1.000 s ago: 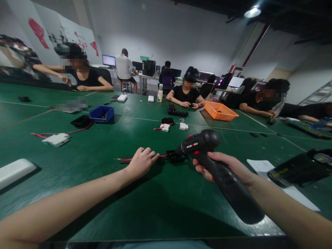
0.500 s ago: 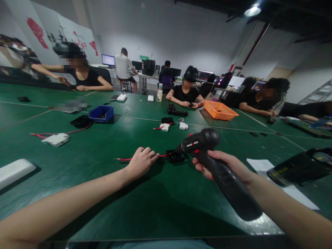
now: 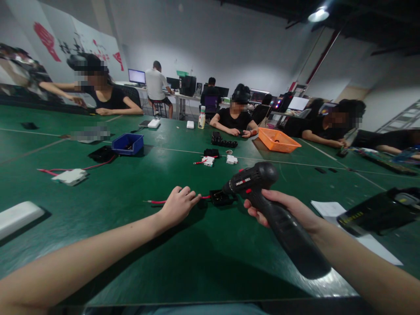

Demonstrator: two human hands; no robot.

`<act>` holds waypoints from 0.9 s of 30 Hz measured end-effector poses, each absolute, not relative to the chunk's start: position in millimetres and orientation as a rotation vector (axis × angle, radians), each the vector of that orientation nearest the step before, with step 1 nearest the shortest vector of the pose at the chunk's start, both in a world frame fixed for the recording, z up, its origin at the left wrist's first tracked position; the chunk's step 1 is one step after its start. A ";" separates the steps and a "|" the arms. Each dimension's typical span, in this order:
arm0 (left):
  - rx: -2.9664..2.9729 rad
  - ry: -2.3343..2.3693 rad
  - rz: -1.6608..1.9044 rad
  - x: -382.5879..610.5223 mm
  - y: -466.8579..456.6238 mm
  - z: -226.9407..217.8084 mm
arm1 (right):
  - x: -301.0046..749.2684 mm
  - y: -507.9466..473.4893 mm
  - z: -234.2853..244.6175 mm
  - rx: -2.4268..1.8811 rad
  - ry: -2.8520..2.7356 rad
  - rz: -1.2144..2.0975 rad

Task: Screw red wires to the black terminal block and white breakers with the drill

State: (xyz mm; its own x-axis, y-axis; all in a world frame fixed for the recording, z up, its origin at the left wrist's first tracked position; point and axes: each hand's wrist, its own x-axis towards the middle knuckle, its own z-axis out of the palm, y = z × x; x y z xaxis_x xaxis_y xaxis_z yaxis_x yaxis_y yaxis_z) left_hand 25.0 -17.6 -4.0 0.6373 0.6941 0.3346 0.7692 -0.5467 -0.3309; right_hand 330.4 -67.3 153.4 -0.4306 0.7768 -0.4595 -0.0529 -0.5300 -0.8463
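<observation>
My right hand (image 3: 288,210) is wrapped round the grip of a black cordless drill (image 3: 252,179), its front end angled down to the left. The drill's tip reaches into a small open black box (image 3: 221,197) lying on the green table. From the box's left side runs a red wire (image 3: 157,202) with a bare metal end. My left hand (image 3: 180,203) is closed over this wire, just left of the box, with thumb and fingers pinching it. The inside of the box is partly hidden by the drill.
Ahead lie white breakers (image 3: 208,161) and black parts. A blue bin (image 3: 127,144) stands left, near a wired white block (image 3: 70,176); an orange basket (image 3: 278,141) stands farther right. A black cylindrical object (image 3: 370,214) lies over paper at right. Co-workers sit across the table.
</observation>
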 end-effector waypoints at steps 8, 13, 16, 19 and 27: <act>-2.409 -1.165 -0.215 25.6 -18.3 -3.4 | 328.3 -69.1 154.7 -1.292 -1.049 1.964; -2.413 -1.156 -0.221 25.8 -18.5 -3.6 | 327.2 -68.9 157.5 -1.269 -1.041 1.979; -2.422 -1.155 -0.223 26.3 -18.9 -3.2 | 326.4 -68.2 158.5 -1.292 -1.027 1.981; -2.431 -1.162 -0.218 26.4 -19.0 -2.8 | 325.9 -68.1 158.5 -1.314 -1.024 1.964; -2.415 -1.150 -0.226 25.7 -18.3 -4.1 | 326.5 -69.4 156.8 -1.284 -1.038 1.968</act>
State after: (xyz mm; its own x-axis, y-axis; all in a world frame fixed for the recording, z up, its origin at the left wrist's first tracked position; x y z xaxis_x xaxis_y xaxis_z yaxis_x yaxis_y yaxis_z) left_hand 25.7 -18.3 -4.1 0.6382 0.6942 0.3329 0.7686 -0.5492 -0.3282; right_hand 326.5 -69.4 156.8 -0.3809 0.7869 -0.4855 -0.0436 -0.5397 -0.8407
